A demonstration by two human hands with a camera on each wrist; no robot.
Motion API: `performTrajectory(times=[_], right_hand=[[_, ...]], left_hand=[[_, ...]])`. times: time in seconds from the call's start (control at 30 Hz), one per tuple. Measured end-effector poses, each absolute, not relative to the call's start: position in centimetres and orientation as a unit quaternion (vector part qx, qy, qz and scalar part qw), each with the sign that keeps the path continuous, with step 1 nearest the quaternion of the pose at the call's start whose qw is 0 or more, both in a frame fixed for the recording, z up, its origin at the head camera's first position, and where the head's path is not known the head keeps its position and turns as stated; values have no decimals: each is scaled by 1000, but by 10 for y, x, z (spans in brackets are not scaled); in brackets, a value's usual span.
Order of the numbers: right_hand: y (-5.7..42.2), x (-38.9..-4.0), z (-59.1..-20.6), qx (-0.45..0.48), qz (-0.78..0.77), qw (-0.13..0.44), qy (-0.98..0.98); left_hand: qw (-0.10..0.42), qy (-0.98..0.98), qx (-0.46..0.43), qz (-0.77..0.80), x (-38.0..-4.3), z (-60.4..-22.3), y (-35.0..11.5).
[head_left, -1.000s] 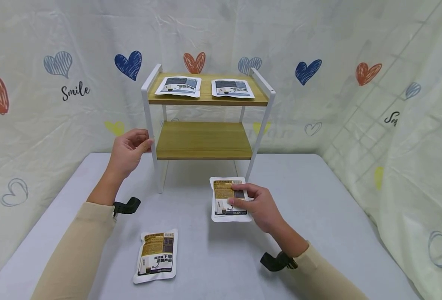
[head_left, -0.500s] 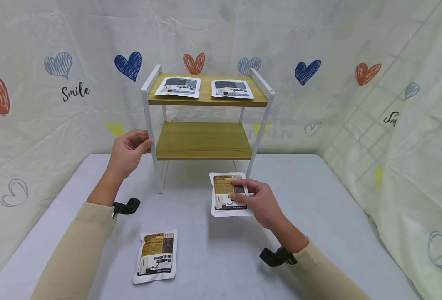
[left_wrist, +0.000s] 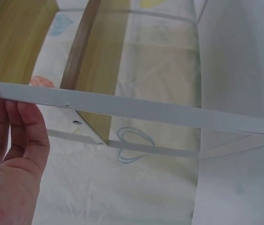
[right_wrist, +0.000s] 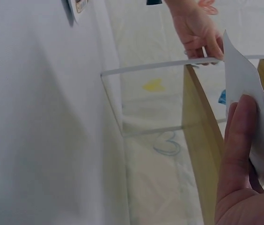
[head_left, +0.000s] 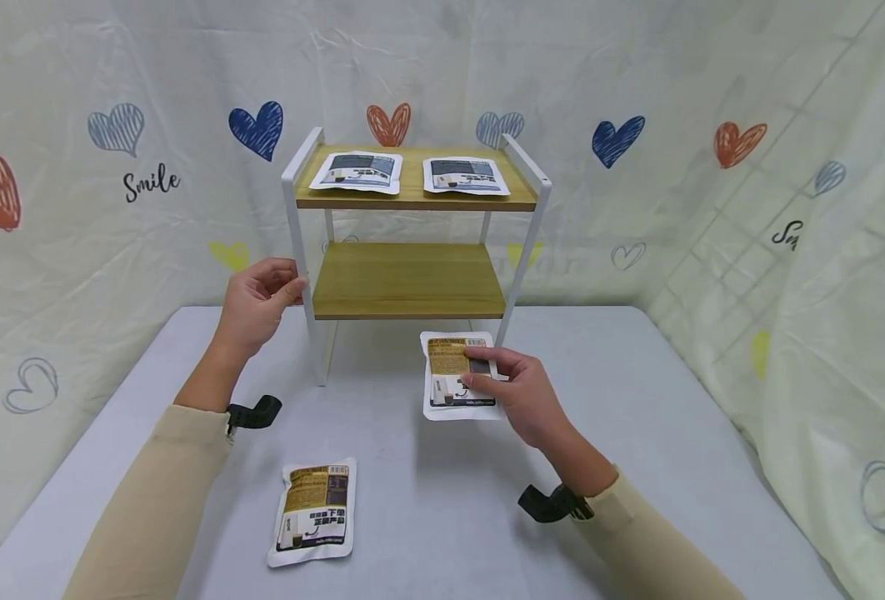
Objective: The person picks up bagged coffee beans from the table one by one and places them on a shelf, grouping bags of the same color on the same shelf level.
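My left hand grips the white left front leg of a two-tier rack, thumb on one side and fingers behind it. In my right hand a white-edged coffee pouch with a brown and gold label is pinched at its right edge. That pouch is held above the table, in front of the rack and below its lower wooden shelf. From the right wrist view, fingers press against the pouch's plain white back. A second brown-labelled pouch lies flat on the table near the left forearm.
The rack's upper shelf bears two pouches with blue labels, a left pouch and a right pouch. A white table lies under everything. Behind hangs a pale curtain printed with hearts.
My right hand has lifted the coffee pouch slightly, bringing it up toward the lower shelf. The left hand, the rack and the other pouches stay where they were.
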State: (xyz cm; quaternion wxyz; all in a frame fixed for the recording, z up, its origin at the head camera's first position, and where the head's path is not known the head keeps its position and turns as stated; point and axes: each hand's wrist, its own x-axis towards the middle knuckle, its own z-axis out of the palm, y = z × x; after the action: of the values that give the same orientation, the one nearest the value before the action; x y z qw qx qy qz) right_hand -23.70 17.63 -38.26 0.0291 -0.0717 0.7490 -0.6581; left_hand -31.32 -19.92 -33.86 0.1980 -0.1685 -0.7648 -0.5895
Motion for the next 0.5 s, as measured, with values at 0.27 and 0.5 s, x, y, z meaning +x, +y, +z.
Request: performTrajectory(times=[0.27,0.5], right_hand=[[177,-241,-379,-75,-665,24,743],[178,-245,-374,-83,-673,22,734]], left_hand=[[199,-765,-168,-589,-313,-338,-199],[198,-763,-172,-591,-314,-339,-199]])
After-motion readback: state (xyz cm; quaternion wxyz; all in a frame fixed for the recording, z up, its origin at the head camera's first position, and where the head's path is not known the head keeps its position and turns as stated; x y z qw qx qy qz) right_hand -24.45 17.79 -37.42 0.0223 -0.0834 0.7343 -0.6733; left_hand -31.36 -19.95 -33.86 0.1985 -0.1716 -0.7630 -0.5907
